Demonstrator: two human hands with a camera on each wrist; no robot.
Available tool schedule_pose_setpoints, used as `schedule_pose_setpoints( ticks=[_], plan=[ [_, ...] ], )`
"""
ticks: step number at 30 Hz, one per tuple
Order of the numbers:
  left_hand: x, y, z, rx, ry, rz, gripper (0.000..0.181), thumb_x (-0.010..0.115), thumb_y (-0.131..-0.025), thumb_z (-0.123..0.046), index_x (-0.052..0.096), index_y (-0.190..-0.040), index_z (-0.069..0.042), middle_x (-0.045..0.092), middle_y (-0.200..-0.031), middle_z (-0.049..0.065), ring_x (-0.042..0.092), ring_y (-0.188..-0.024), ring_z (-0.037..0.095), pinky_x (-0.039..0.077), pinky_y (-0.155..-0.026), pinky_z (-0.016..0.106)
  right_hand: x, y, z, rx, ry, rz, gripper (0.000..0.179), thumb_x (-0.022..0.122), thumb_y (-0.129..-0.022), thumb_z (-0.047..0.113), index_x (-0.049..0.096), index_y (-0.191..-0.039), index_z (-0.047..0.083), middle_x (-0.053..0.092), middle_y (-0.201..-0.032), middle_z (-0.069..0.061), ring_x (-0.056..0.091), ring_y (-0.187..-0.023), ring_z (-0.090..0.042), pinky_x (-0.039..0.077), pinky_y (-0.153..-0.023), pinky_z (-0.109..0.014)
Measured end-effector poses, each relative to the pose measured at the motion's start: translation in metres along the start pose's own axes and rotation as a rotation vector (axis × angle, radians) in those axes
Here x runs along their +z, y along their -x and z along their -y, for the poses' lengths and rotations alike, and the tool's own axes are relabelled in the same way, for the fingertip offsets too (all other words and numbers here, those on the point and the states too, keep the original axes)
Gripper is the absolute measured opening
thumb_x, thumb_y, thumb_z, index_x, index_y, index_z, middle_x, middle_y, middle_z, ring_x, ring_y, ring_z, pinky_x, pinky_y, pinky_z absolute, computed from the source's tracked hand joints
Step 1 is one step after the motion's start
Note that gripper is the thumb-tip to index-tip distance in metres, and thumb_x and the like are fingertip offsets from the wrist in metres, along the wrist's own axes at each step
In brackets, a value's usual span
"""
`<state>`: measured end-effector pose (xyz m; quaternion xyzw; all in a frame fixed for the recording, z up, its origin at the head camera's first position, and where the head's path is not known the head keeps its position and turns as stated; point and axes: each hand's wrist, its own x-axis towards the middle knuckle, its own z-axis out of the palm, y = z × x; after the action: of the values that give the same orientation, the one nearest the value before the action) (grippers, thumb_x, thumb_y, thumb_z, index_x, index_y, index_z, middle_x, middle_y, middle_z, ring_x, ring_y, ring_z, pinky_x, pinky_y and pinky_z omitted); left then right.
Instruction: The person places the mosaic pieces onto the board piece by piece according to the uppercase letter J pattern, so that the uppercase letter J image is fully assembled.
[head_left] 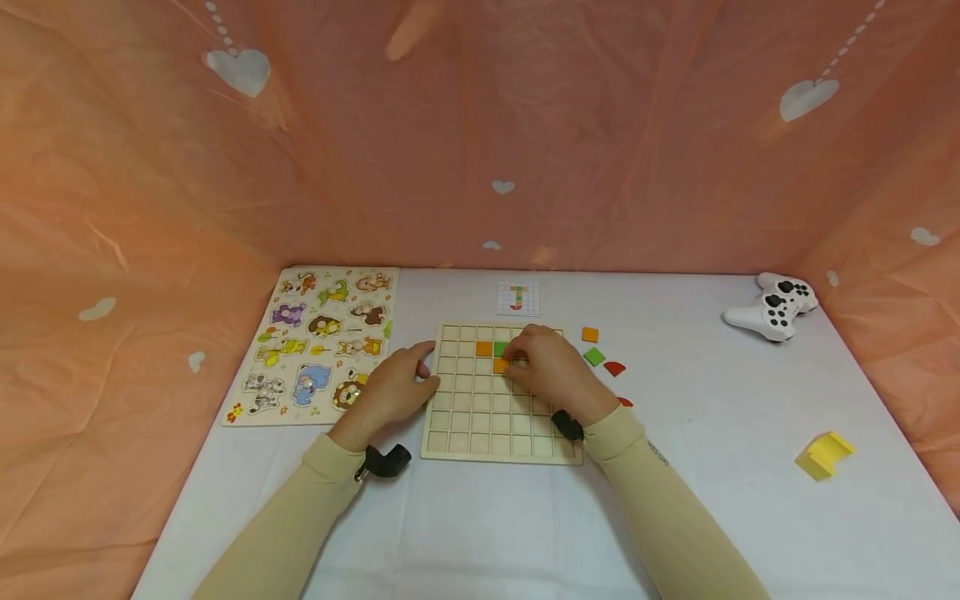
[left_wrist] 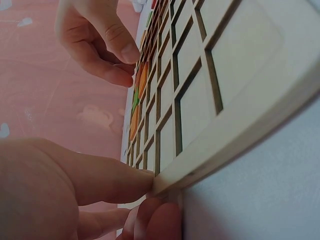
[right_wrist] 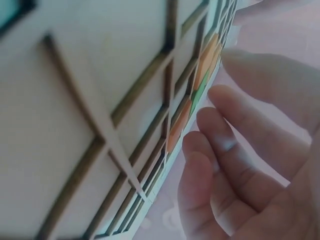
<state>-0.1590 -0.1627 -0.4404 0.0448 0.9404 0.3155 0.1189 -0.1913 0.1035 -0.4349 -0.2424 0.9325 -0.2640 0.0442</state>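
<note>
A pale wooden grid board (head_left: 461, 402) lies on the white table. My left hand (head_left: 392, 387) holds its left edge, thumb (left_wrist: 117, 182) on the rim and fingertips against the side. Over the upper part of the board, my right hand (head_left: 557, 373) has its fingers loosely bent and its fingertips by a lower orange tile (head_left: 500, 366). No tile shows between them in the right wrist view. Another orange tile (head_left: 484, 348) and a green tile (head_left: 500, 348) sit in the row above. The right hand hides cells to their right.
Loose by the board's right side lie an orange tile (head_left: 590, 335), a green tile (head_left: 594, 357) and red quarter-round pieces (head_left: 615, 368). A pattern card (head_left: 531, 298) is behind. Farther out are an animal puzzle (head_left: 300, 421), a white game controller (head_left: 776, 310) and a yellow block (head_left: 825, 455).
</note>
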Motion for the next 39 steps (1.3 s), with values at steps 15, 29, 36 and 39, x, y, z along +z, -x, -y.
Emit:
schedule_pose_setpoints(
  ticks=[15, 29, 36, 39],
  plan=[
    [0.001, -0.001, -0.002, 0.0, -0.009, 0.004, 0.066, 0.068, -0.102, -0.02, 0.047, -0.162, -0.002, 0.067, -0.11, 0.01, 0.058, -0.09, 0.022, 0.046, -0.079, 0.034, -0.027, 0.017, -0.027, 0.123, -0.056, -0.031, 0.028, 0.075, -0.1, 0.023, 0.079, -0.122, 0.007, 0.073, -0.118, -0.008, 0.069, -0.11, -0.028, 0.056, -0.1, -0.047],
    [0.0, 0.0, 0.0, -0.015, -0.017, 0.012, 0.067, 0.068, -0.102, -0.021, 0.046, -0.162, -0.003, 0.066, -0.11, 0.01, 0.058, -0.09, 0.022, 0.045, -0.078, 0.033, -0.071, 0.033, -0.079, 0.254, -0.078, 0.004, 0.035, 0.072, -0.101, 0.018, 0.074, -0.133, 0.003, 0.071, -0.129, -0.015, 0.07, -0.11, -0.031, 0.058, -0.096, -0.047],
    [0.001, -0.001, 0.002, -0.002, -0.016, 0.005, 0.066, 0.068, -0.102, -0.021, 0.047, -0.162, -0.002, 0.066, -0.108, 0.01, 0.057, -0.088, 0.021, 0.044, -0.078, 0.033, -0.074, 0.031, -0.092, 0.287, -0.097, 0.012, 0.036, 0.068, -0.102, 0.017, 0.073, -0.134, 0.002, 0.07, -0.132, -0.016, 0.069, -0.111, -0.03, 0.058, -0.096, -0.045],
    [0.001, -0.002, 0.002, 0.009, -0.018, 0.005, 0.065, 0.067, -0.102, -0.02, 0.047, -0.161, -0.001, 0.067, -0.108, 0.01, 0.058, -0.089, 0.021, 0.045, -0.079, 0.034, -0.074, 0.029, -0.096, 0.284, -0.085, 0.013, 0.035, 0.068, -0.101, 0.016, 0.074, -0.133, 0.001, 0.07, -0.13, -0.017, 0.067, -0.113, -0.031, 0.056, -0.099, -0.048]
  ],
)
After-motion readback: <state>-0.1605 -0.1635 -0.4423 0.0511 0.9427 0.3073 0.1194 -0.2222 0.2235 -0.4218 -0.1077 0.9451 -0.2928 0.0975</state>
